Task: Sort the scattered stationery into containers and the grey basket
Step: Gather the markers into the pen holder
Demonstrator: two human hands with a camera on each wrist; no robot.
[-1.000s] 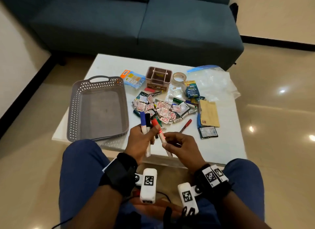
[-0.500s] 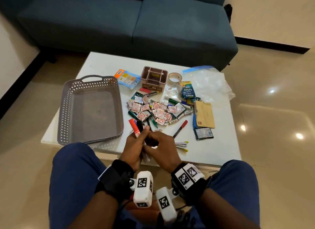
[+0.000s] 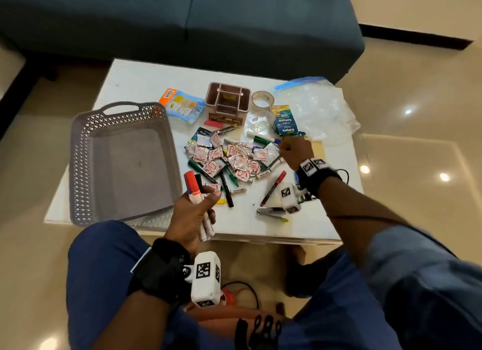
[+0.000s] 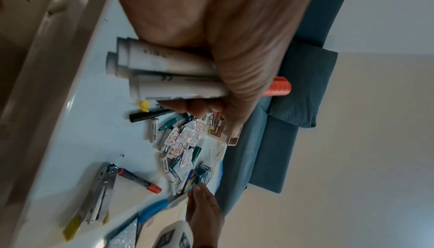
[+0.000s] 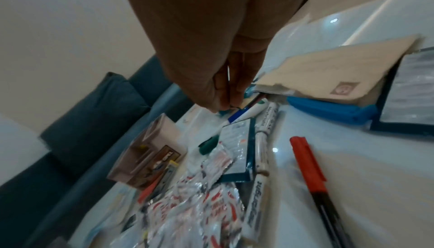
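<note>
We see the left hand [image 3: 194, 214] gripping a bundle of markers [image 4: 169, 70] upright. The right hand [image 3: 296, 151] reaches over the pile, fingers curled; whether it grasps anything, we cannot tell.

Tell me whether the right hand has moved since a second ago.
Yes. The right hand has left the left hand and its bundle of markers, reaching forward and right across the table to the marker pile beside the brown envelope.

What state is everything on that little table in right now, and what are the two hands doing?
Grey basket: empty, upright.
Brown desk organiser: upright, nearly empty.
Zip bag: lying flat.
Tape roll: lying flat.
Red pen: capped, loose on table.
Stapler: closed, on its side.
Left hand: grips a marker bundle.
Right hand: fingers curled, reaching into the pile.
</note>
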